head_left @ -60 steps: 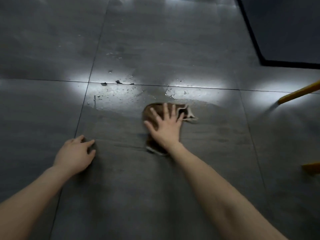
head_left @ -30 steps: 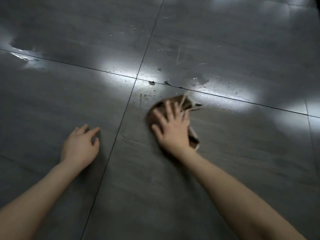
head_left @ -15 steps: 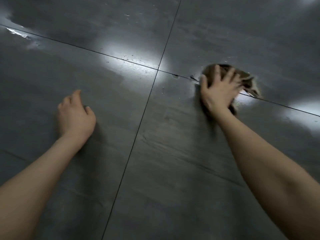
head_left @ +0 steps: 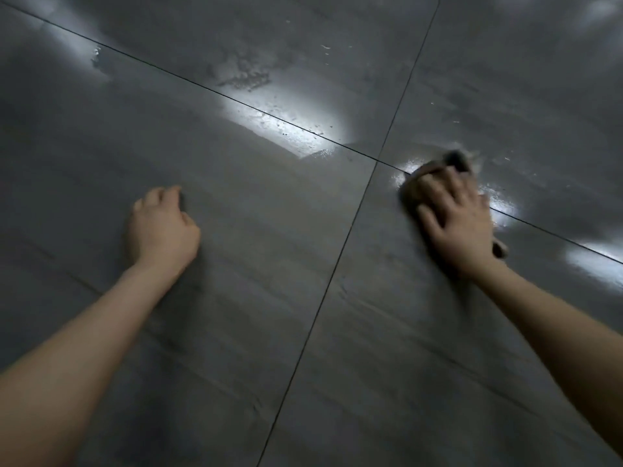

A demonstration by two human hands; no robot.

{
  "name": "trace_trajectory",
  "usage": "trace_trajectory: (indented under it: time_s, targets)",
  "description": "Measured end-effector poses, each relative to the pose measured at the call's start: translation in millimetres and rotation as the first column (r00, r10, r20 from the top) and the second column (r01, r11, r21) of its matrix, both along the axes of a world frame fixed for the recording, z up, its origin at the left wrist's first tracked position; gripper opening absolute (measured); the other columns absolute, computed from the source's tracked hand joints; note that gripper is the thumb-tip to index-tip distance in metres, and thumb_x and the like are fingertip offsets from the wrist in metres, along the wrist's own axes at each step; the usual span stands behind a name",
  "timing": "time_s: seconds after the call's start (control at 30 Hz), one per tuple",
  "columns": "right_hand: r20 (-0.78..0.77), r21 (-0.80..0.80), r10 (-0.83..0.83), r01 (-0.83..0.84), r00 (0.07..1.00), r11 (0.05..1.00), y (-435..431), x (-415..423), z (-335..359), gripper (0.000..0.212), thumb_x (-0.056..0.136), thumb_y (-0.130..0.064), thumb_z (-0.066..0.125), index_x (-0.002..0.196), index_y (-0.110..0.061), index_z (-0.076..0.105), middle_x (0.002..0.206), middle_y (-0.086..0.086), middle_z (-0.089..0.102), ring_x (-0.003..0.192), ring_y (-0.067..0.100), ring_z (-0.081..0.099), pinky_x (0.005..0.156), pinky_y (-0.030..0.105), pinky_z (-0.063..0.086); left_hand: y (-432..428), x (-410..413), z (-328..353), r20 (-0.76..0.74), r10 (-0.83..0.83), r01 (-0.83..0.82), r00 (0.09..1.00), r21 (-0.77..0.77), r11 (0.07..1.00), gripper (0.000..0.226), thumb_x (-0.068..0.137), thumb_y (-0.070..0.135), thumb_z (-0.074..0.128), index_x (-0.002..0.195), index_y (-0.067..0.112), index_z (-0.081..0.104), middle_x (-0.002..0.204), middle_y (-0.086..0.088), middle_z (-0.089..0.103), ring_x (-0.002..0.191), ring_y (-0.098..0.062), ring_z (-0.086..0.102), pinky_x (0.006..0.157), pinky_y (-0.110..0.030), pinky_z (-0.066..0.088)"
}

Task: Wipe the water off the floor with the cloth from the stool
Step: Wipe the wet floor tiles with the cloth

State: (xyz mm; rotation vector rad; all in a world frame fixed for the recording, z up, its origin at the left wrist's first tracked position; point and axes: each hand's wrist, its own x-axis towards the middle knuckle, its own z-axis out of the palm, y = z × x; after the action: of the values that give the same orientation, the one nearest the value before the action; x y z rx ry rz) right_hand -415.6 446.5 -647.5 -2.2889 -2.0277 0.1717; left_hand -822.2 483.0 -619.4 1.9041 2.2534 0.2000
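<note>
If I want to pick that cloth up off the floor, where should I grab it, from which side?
Probably the bunched end of the cloth poking out beyond the right hand's fingers, pinched from above on the far side. The rest lies pressed flat under the palm.

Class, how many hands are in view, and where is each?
2. The left hand rests on the floor at left; the right hand presses the cloth at right.

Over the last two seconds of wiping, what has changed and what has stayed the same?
The right hand, pressing flat on the cloth, has slid it away from the person, off the near tile and onto the tile joint. Nothing was picked up or released. The left hand stays braced on the floor.
</note>
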Motion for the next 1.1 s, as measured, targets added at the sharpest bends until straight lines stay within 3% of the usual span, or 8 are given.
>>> trace_trajectory:
  time_s: [0.07,0.13,0.27,0.37,0.47,0.67,0.9,1.1]
  targets:
    - [-0.025,-0.050,-0.447,0.446,0.894,0.894,50.7,-4.8,7.9,0.066,0.089,-0.061,0.027,0.148,-0.032,0.027,0.160,0.014,0.013,0.146,0.039,0.009,0.113,0.065,0.007,2.0,-6.3,-1.7,-0.012,-0.019,0.019,1.000,0.033,0.999,0.043,0.076,0.004,0.043,0.116,-0.005,0.058,0.115,-0.036,0.056,0.101,-0.051,0.053,0.090,-0.050,0.044]
    - [-0.026,-0.102,-0.532,0.527,0.846,0.844,104.3,-56.2,9.8,0.067,0.091,-0.062,0.027,0.150,-0.031,0.021,0.160,0.017,0.006,0.145,0.043,0.004,0.113,0.066,0.003,9.5,-9.2,3.4,-0.001,0.003,-0.003,1.000,0.082,0.997,0.046,0.074,0.004,0.039,0.114,-0.005,0.058,0.110,-0.037,0.058,0.098,-0.051,0.054,0.087,-0.050,0.044]
    - [-0.057,-0.073,0.043,-0.047,0.997,0.996,145.2,-227.2,2.5,0.063,0.091,-0.061,0.033,0.148,-0.037,0.025,0.160,0.015,0.007,0.146,0.041,0.004,0.114,0.064,0.002,31.1,-10.4,25.4,0.068,0.008,-0.022,0.998,0.199,0.980,0.043,0.074,-0.001,0.041,0.113,-0.001,0.056,0.112,-0.034,0.055,0.103,-0.049,0.050,0.089,-0.052,0.041]
    - [-0.035,-0.081,0.535,-0.536,0.844,0.840,89.5,-305.3,1.1,0.059,0.089,-0.062,0.040,0.143,-0.039,0.035,0.160,0.011,0.016,0.146,0.037,0.010,0.113,0.064,0.005,46.6,-6.7,46.3,0.088,-0.007,-0.014,0.996,0.234,0.972,0.042,0.073,-0.003,0.043,0.113,0.001,0.055,0.115,-0.032,0.053,0.108,-0.048,0.046,0.092,-0.052,0.040]
    - [0.004,-0.034,0.696,-0.696,0.718,0.717,32.9,-269.4,-2.5,0.054,0.089,-0.059,0.045,0.139,-0.038,0.043,0.156,0.009,0.028,0.144,0.036,0.021,0.113,0.062,0.010,58.3,1.4,63.0,0.060,-0.102,0.090,0.993,0.169,0.981,0.042,0.073,-0.003,0.046,0.115,0.000,0.054,0.116,-0.033,0.051,0.109,-0.048,0.045,0.092,-0.052,0.039]
    - [-0.022,-0.340,-0.049,0.039,0.999,0.940,-75.8,-78.6,28.9,0.064,0.087,-0.063,0.024,0.147,-0.041,0.025,0.161,0.006,0.011,0.148,0.031,0.006,0.115,0.060,0.014,75.5,54.6,93.5,-0.035,-0.447,0.432,0.894,-0.196,0.880,0.049,0.079,0.005,0.052,0.128,0.005,0.048,0.128,-0.029,0.047,0.120,-0.043,0.040,0.099,-0.046,0.039]
    - [0.081,-0.677,-0.638,0.513,0.765,0.528,-206.8,12.6,62.6,0.065,0.100,-0.041,0.040,0.152,-0.027,0.003,0.160,0.018,-0.003,0.147,0.037,0.002,0.118,0.038,0.009,72.8,138.6,127.0,0.096,-0.700,0.706,0.708,-0.128,0.697,0.043,0.082,0.006,0.043,0.124,0.011,0.051,0.128,-0.019,0.048,0.122,-0.036,0.038,0.096,-0.042,0.041]
    - [0.041,-0.554,-0.789,0.671,0.612,0.492,-220.6,25.2,47.9,0.064,0.098,-0.043,0.042,0.151,-0.033,0.008,0.160,0.019,-0.001,0.145,0.043,0.006,0.118,0.042,0.010,51.9,153.5,97.0,0.104,-0.779,0.780,0.619,-0.197,0.594,0.045,0.083,0.007,0.042,0.128,0.011,0.048,0.129,-0.019,0.048,0.123,-0.038,0.036,0.103,-0.040,0.035]
